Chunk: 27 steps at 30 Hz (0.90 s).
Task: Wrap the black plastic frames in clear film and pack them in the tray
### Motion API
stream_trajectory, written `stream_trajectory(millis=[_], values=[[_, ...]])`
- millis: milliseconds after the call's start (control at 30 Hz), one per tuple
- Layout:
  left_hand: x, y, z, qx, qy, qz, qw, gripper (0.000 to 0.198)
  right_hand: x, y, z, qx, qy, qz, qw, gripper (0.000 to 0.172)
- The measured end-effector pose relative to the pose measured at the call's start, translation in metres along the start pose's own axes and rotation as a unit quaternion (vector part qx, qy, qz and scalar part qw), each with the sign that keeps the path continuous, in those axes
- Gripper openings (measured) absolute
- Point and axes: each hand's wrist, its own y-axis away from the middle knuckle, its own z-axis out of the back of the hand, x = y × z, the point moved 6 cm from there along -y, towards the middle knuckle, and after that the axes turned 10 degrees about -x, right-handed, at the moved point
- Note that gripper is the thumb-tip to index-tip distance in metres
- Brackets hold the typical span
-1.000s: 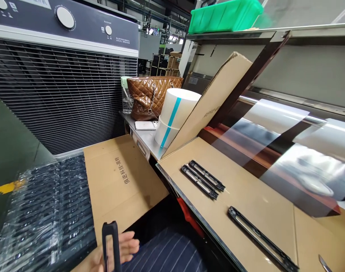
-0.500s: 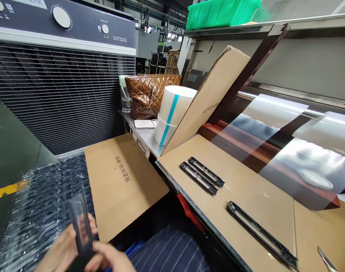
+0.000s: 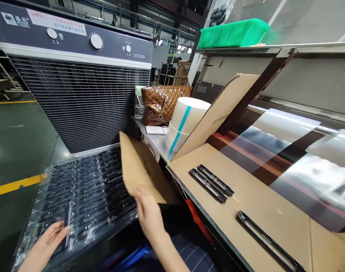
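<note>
At the far-left corner of our desk [image 3: 157,143] we see a green-lidded bottle [image 3: 139,105] beside a brown quilted bag [image 3: 155,104]; a phone [image 3: 154,130] lies by the left edge.

Good bright light here, and white glare flares across the clear, glossy plastic film [image 3: 320,179] beyond the brown cardboard-covered surface's [image 3: 283,200] far edge! Glints pepper the shiny clear-plastic-lined tray [image 3: 91,235], right to its front edge; the tilted brown cardboard sheet [image 3: 135,166] darkens rightward. Blur softens the slim black frame [image 3: 67,226].
</note>
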Motion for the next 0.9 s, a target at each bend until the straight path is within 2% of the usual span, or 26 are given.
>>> stream_trajectory(millis=[67,100,167,200,267,333,433,533,733,900], values=[[0.01,-0.006,-0.005,0.007,-0.068,-0.048,0.997,0.052,-0.016,-0.009,0.028,-0.11,-0.062,-0.04,0.991,0.032],[0.017,-0.011,-0.007,0.016,-0.098,-0.073,0.992,0.053,-0.024,-0.01,0.034,-0.138,-0.079,-0.053,0.986,0.032],[0.029,-0.02,-0.01,0.027,-0.156,-0.115,0.981,0.054,-0.04,-0.004,0.028,-0.135,-0.086,-0.049,0.986,0.033],[0.034,-0.024,-0.011,0.03,-0.183,-0.133,0.974,0.054,-0.044,0.001,0.016,-0.104,-0.074,-0.028,0.991,0.034],[0.042,-0.03,-0.011,0.034,-0.229,-0.167,0.958,0.053,-0.047,0.018,-0.019,0.002,-0.03,0.032,0.999,0.035],[0.046,-0.033,-0.01,0.04,-0.263,-0.198,0.943,0.05,-0.046,0.037,-0.054,0.094,0.008,0.08,0.992,0.032],[0.051,-0.032,-0.008,0.051,-0.298,-0.234,0.924,0.048,-0.038,0.057,-0.087,0.158,0.019,0.11,0.981,0.023],[0.055,-0.03,-0.008,0.06,-0.316,-0.267,0.908,0.047,-0.031,0.066,-0.104,0.209,0.023,0.134,0.969,0.017],[0.058,-0.031,-0.015,0.081,-0.332,-0.347,0.874,0.055,-0.03,0.072,-0.123,0.279,0.033,0.161,0.946,0.021],[0.051,-0.025,-0.026,0.092,-0.349,-0.391,0.847,0.058,-0.03,0.074,-0.127,0.309,0.037,0.159,0.937,0.019]])
